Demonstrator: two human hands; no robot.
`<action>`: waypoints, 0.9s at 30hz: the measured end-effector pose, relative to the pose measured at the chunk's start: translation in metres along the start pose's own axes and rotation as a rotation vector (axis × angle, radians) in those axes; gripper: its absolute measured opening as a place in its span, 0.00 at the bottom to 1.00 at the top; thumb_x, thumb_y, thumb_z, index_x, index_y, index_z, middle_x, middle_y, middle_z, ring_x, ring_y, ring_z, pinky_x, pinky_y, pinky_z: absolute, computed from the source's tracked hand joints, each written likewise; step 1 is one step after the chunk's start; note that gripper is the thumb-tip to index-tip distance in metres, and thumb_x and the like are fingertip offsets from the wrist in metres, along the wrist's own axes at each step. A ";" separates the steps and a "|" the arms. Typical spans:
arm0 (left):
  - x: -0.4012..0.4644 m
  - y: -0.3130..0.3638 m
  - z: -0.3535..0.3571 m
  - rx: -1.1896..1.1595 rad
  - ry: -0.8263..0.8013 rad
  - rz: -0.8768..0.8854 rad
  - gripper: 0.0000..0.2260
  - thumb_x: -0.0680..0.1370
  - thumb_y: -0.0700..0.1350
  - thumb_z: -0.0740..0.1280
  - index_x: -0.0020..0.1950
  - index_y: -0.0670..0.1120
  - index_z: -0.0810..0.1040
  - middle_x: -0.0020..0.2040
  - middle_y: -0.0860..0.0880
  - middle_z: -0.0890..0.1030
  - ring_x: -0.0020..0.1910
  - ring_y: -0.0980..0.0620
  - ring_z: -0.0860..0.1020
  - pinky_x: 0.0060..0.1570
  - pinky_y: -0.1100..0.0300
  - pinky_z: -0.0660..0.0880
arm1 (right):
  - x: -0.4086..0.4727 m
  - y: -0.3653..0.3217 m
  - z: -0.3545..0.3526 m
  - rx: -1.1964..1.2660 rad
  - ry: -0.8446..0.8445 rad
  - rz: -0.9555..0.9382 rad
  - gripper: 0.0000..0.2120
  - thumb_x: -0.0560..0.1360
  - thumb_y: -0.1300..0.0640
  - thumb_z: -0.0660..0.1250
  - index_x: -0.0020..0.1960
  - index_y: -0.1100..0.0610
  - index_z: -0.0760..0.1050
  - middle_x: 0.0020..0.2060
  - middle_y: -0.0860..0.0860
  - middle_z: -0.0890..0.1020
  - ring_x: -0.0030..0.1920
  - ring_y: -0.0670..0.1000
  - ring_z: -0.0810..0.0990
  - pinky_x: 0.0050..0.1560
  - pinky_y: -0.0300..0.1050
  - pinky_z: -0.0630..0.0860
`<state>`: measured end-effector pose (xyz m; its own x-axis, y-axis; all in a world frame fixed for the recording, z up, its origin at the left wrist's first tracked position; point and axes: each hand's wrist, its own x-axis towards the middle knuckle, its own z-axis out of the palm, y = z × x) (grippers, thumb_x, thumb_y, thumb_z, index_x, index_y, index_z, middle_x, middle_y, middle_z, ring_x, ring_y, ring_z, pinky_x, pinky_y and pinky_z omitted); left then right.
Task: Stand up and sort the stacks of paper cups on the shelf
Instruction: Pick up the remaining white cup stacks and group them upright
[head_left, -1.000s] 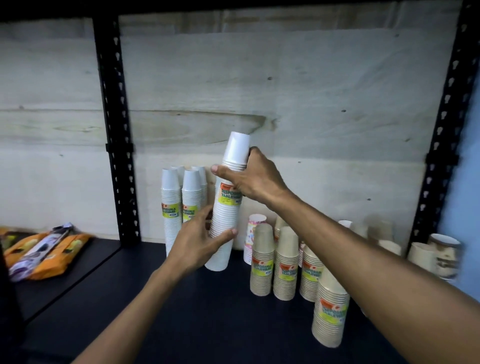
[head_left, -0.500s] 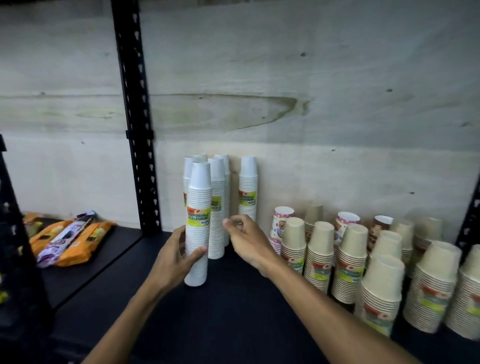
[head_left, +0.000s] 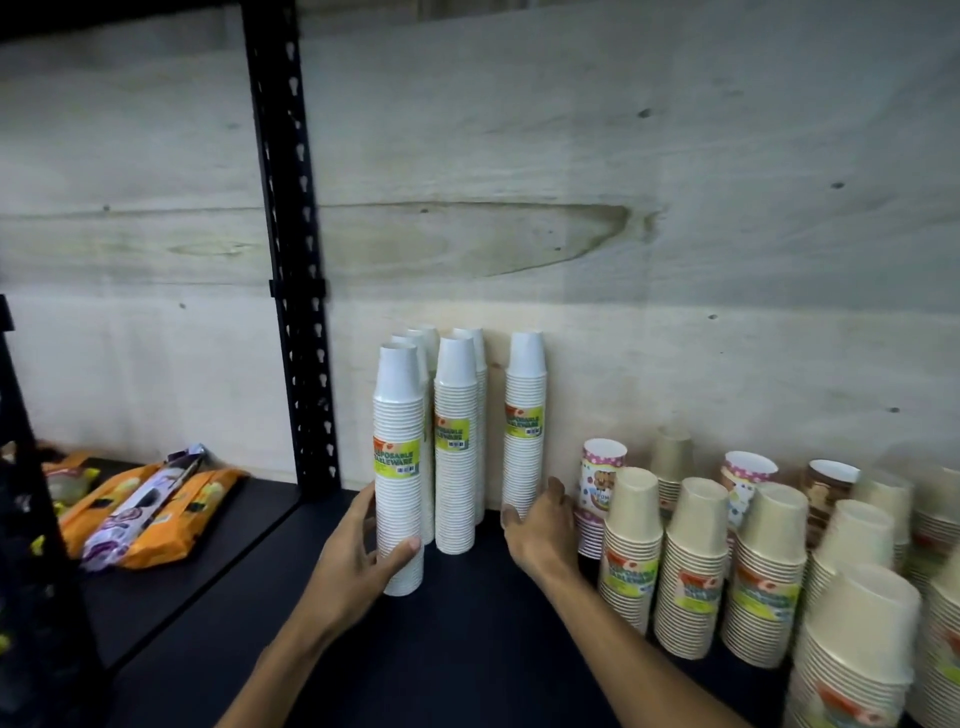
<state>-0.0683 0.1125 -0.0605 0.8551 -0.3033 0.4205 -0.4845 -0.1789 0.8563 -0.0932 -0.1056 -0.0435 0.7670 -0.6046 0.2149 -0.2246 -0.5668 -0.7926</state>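
Several tall stacks of white paper cups stand upright on the black shelf (head_left: 467, 634) near the back wall. My left hand (head_left: 358, 551) grips the lower part of the front white stack (head_left: 399, 467), thumb in front, fingers behind. My right hand (head_left: 540, 525) wraps the base of the rightmost white stack (head_left: 525, 431), which stands apart from the others. Shorter stacks of beige cups (head_left: 691, 566) with green labels fill the shelf's right side, with printed patterned cups (head_left: 602, 475) behind them.
A black perforated upright post (head_left: 293, 260) divides the shelf bays. Orange and purple snack packets (head_left: 150, 514) lie on the left bay. A pale wooden back panel (head_left: 623, 208) closes the shelf behind the cups.
The white stack I held with both hands now stands on the shelf in front of the group. My right hand let go of it and moved right to the base of the rightmost white stack.
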 end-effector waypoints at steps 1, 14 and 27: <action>0.000 -0.005 0.000 0.016 -0.007 -0.015 0.30 0.72 0.47 0.75 0.67 0.67 0.65 0.62 0.67 0.77 0.62 0.66 0.75 0.51 0.70 0.77 | 0.002 0.001 0.004 0.004 0.010 -0.006 0.29 0.75 0.54 0.70 0.70 0.62 0.63 0.65 0.59 0.73 0.65 0.59 0.73 0.61 0.50 0.73; 0.011 -0.038 0.003 -0.015 -0.026 -0.093 0.31 0.71 0.43 0.76 0.64 0.64 0.64 0.64 0.62 0.75 0.61 0.73 0.73 0.53 0.76 0.73 | 0.023 0.016 0.021 0.049 0.037 -0.073 0.24 0.74 0.52 0.71 0.66 0.57 0.69 0.61 0.53 0.77 0.62 0.56 0.77 0.56 0.48 0.74; 0.012 -0.042 0.002 -0.025 -0.064 -0.118 0.36 0.69 0.38 0.78 0.69 0.58 0.63 0.64 0.59 0.76 0.61 0.66 0.76 0.58 0.69 0.74 | -0.023 0.031 0.003 0.059 -0.049 -0.132 0.26 0.73 0.50 0.72 0.68 0.54 0.69 0.61 0.50 0.77 0.61 0.52 0.77 0.57 0.44 0.74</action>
<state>-0.0377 0.1146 -0.0918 0.8918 -0.3408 0.2975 -0.3763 -0.1937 0.9060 -0.1160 -0.1073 -0.0747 0.8162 -0.4980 0.2930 -0.0852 -0.6052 -0.7915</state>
